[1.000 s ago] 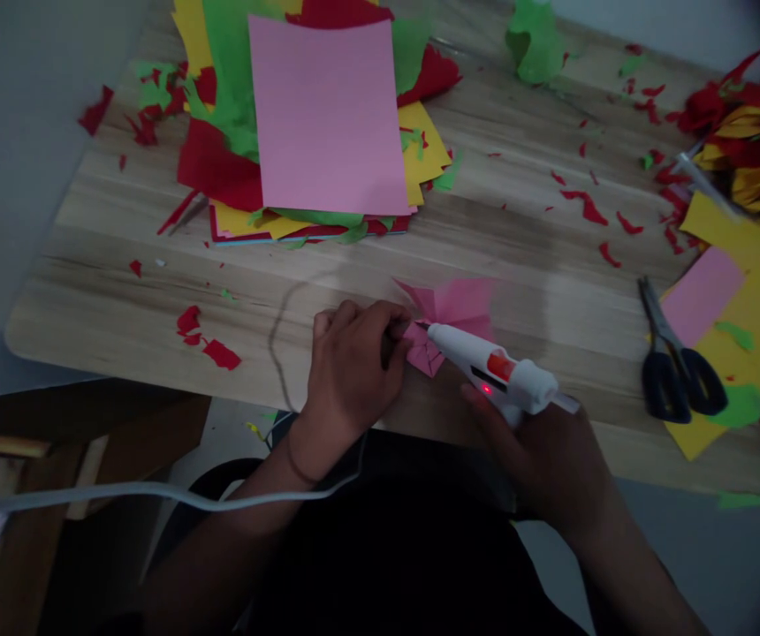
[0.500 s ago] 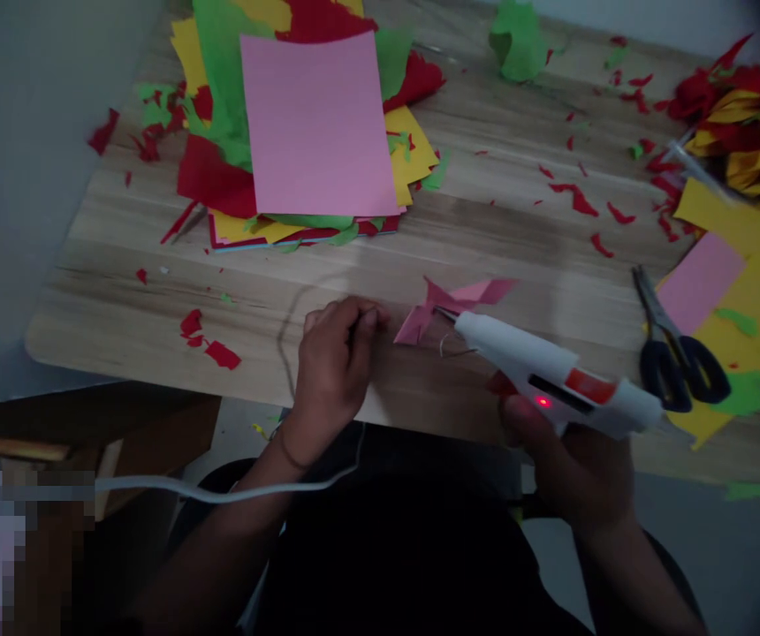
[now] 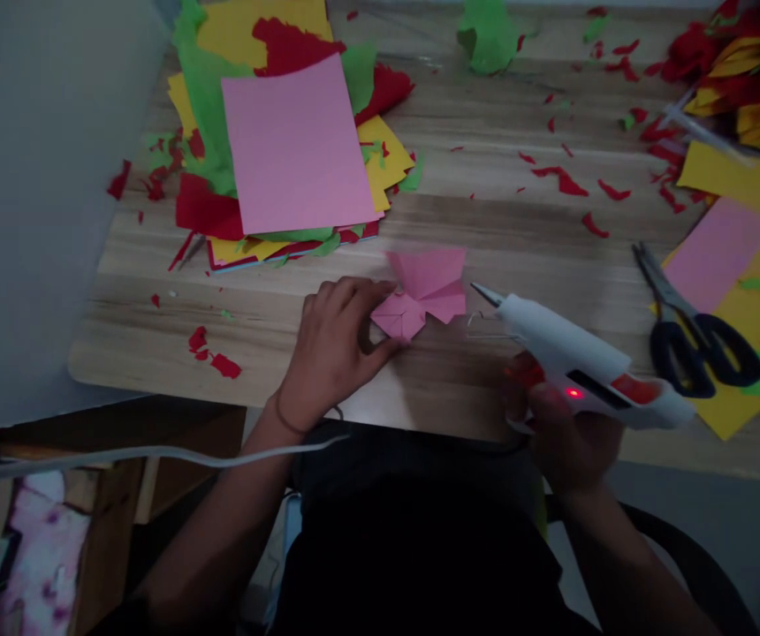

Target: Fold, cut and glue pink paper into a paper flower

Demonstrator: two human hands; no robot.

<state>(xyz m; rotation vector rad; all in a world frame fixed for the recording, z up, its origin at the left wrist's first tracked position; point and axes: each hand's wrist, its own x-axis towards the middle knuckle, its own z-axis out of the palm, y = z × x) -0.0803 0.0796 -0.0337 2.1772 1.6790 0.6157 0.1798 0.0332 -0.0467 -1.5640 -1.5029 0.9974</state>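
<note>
A folded pink paper piece (image 3: 423,296), with a fan-like upper part and a pointed lower part, rests at the front of the table. My left hand (image 3: 340,340) has its thumb and forefinger closed on the left edge of this paper. In my right hand (image 3: 572,437) is a white glue gun (image 3: 572,353), its red light lit and the fingers wrapped round its handle. The gun's metal tip points left, a short distance from the folded paper and not touching it. A thin wire stand sticks out below the nozzle.
Pink sheets (image 3: 300,150) top a pile of coloured paper at the back left. Dark-handled scissors (image 3: 698,340) lie on the right beside yellow paper (image 3: 725,163). Red scraps (image 3: 562,181) are scattered across the wooden table (image 3: 486,225). A white cord (image 3: 221,461) crosses above my left forearm.
My left hand has come to the folded pink paper and pinched it. The paper now lies turned and spread. The glue gun has drawn back to the right, away from it.
</note>
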